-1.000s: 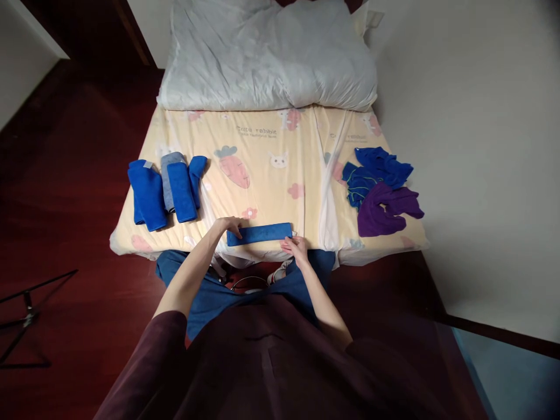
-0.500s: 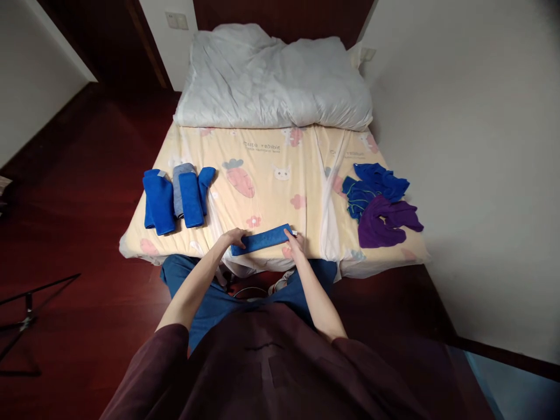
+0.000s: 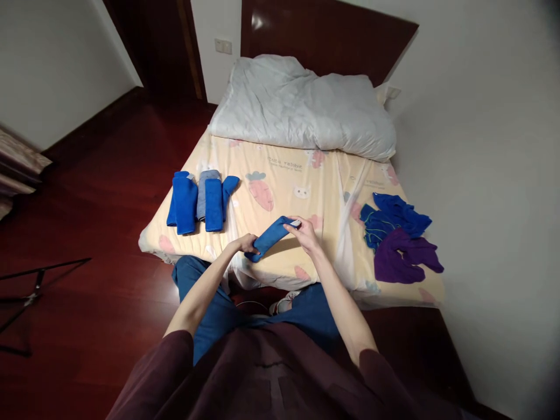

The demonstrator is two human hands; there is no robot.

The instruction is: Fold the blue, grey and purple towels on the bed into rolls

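A blue towel (image 3: 272,235), folded into a narrow strip with a white tag at its far end, is held slantwise just over the front of the bed. My left hand (image 3: 247,243) grips its near left end. At the upper right end, my right hand (image 3: 303,231) pinches the towel beside the tag. To the left lie several folded cloths: a blue towel (image 3: 185,204), a grey towel (image 3: 202,195) and another blue towel (image 3: 214,204). Over on the right, a crumpled purple cloth (image 3: 396,259) overlaps crumpled blue cloths (image 3: 400,213).
The bed (image 3: 284,192) has a yellow printed sheet under clear plastic. A pale quilt (image 3: 301,111) lies folded at the headboard (image 3: 324,35). A wall (image 3: 481,175) runs along the right side. Black stand legs (image 3: 35,291) stand on the dark red floor at left.
The folded blue towel has been lifted off the bed and tilted, its right end raised. Both hands keep hold of it. The camera view has shifted, so the bed appears lower and further right.
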